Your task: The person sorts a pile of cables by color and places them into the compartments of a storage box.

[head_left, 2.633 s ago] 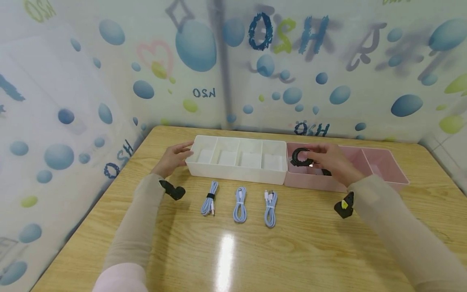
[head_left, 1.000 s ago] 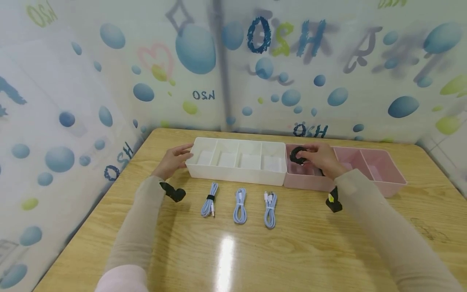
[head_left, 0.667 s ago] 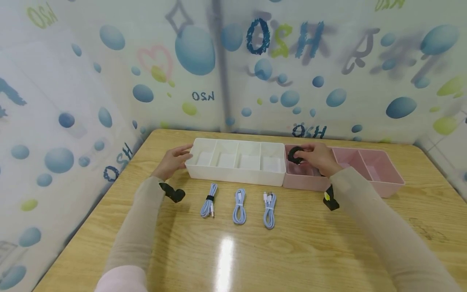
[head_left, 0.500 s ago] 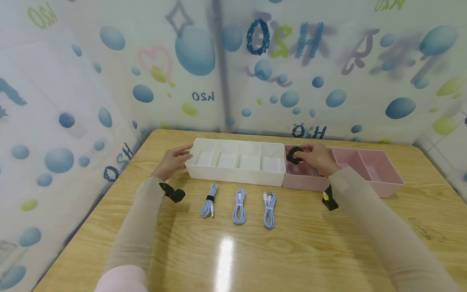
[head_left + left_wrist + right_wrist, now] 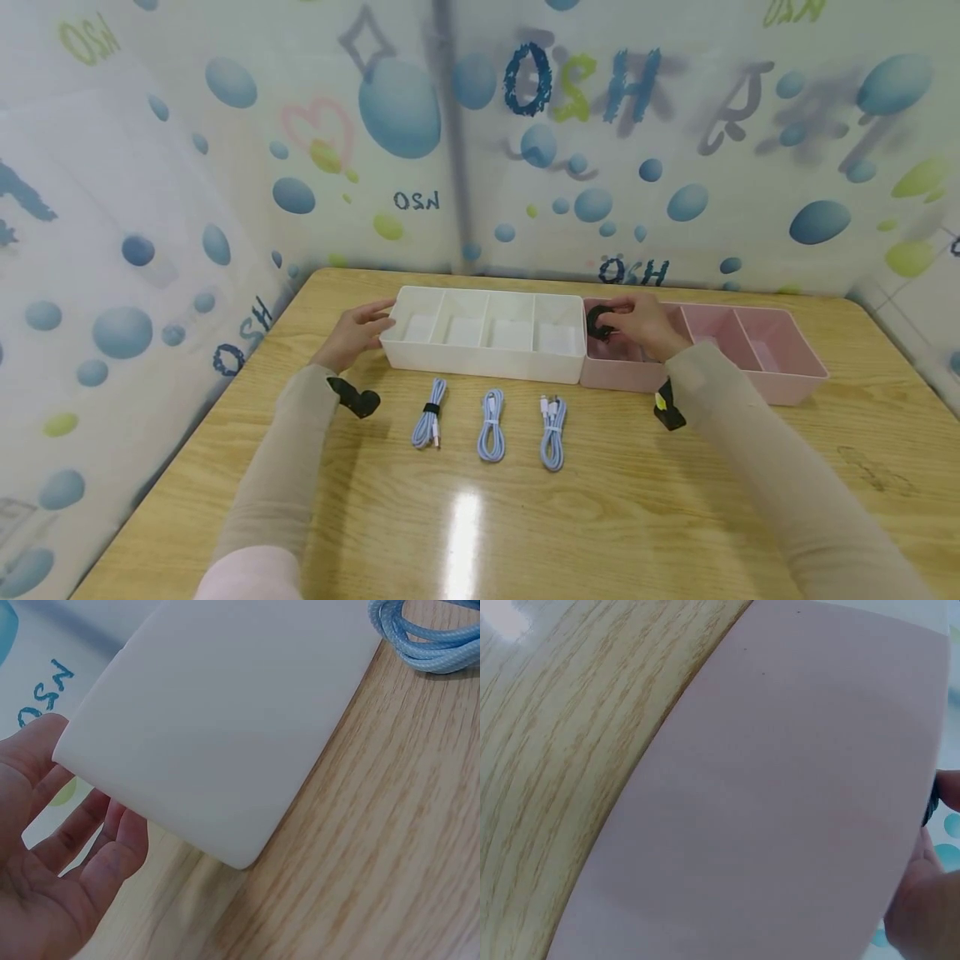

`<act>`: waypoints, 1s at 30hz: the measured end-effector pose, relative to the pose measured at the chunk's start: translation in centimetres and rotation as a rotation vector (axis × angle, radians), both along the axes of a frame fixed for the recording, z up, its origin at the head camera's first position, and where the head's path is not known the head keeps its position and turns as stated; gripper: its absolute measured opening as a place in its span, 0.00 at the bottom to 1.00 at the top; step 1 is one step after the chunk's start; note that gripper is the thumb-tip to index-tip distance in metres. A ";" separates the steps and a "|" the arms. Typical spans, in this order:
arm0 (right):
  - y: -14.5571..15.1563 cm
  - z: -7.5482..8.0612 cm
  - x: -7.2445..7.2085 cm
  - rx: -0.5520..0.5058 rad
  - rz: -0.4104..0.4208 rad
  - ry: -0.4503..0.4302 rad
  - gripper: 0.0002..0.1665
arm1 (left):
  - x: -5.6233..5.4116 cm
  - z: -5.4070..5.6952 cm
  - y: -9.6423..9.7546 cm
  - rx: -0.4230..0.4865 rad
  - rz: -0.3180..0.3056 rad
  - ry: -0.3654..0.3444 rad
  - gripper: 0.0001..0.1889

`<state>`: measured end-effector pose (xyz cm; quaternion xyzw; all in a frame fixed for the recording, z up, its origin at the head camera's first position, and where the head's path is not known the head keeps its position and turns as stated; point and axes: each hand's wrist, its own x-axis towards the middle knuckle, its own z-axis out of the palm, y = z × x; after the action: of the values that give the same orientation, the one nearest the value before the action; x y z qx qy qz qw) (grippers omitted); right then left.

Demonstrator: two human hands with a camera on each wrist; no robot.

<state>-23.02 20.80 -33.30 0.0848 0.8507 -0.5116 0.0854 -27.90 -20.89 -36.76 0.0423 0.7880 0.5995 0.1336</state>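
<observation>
My right hand (image 5: 647, 325) pinches a black coiled cable (image 5: 595, 323) in the leftmost compartment of the pink divided box (image 5: 787, 387). In the right wrist view, the box's pink wall (image 5: 765, 787) hides most of that hand; only a bit of the black coil (image 5: 931, 802) shows past the rim. At the left end of the white divided box (image 5: 480, 360), my left hand (image 5: 351, 335) touches the corner with loosely bent fingers. The left wrist view has these fingers (image 5: 67, 832) spread along the box's end.
Three light blue bundled cables lie in a row before the white box: one with a black strap (image 5: 426, 421), a middle one (image 5: 491, 429) and a right one (image 5: 552, 437). Both boxes stand end to end on the wooden table (image 5: 360, 517), near a patterned wall (image 5: 480, 167).
My right hand has moved left and lower with the black coiled cable, deeper into the pink box's leftmost compartment. The left hand stays at the white box's end.
</observation>
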 end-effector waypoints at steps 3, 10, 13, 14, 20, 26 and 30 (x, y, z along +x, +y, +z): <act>0.0 -0.1 0.0 0.015 0.012 0.006 0.25 | 0.0 0.0 0.0 -0.005 0.000 0.001 0.26; -0.3 -0.5 0.1 0.000 0.027 0.006 0.24 | 0.0 0.0 0.0 -0.005 0.005 0.000 0.26; -0.4 -0.7 0.0 -0.010 0.031 0.016 0.24 | 0.1 0.0 0.1 -0.002 0.007 -0.001 0.26; -0.4 -0.7 0.0 -0.007 0.027 0.019 0.24 | 0.1 0.0 0.1 -0.001 0.006 -0.001 0.26; -0.7 -1.0 -0.1 0.047 0.015 0.043 0.22 | 0.1 0.1 0.1 -0.007 0.008 0.001 0.26; -1.0 -1.3 0.0 0.127 0.014 0.035 0.22 | 0.0 -0.1 0.0 -0.016 0.009 0.000 0.26; -1.1 -1.3 0.1 0.146 0.013 0.029 0.23 | -0.1 -0.2 0.0 -0.007 0.007 -0.001 0.26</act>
<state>-22.91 19.73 -34.62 0.0780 0.8874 -0.4490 0.0699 -27.96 -20.87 -36.91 0.0386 0.7902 0.5973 0.1318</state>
